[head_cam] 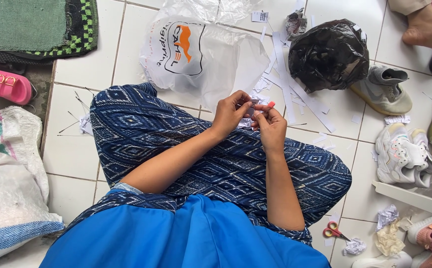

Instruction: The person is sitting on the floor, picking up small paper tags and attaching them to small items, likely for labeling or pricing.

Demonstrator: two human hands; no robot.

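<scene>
I sit cross-legged on a white tiled floor in blue patterned trousers. My left hand (pixel 230 114) and my right hand (pixel 270 125) meet above my knees, both pinching a small piece of paper or tag (pixel 253 105) between the fingertips. A small red-tipped object (pixel 271 104) pokes out at my right hand's fingers; what it is I cannot tell. Just beyond my hands lie long white paper strips (pixel 288 84) scattered on the tiles.
A white plastic bag (pixel 201 54) and a black plastic bag (pixel 327 54) lie ahead. Shoes (pixel 402 154) crowd the right side, with another person's bare foot (pixel 427 27) at top right. Red-handled scissors (pixel 334 231) lie at lower right. A pink sandal (pixel 5 85), mat and sacks sit left.
</scene>
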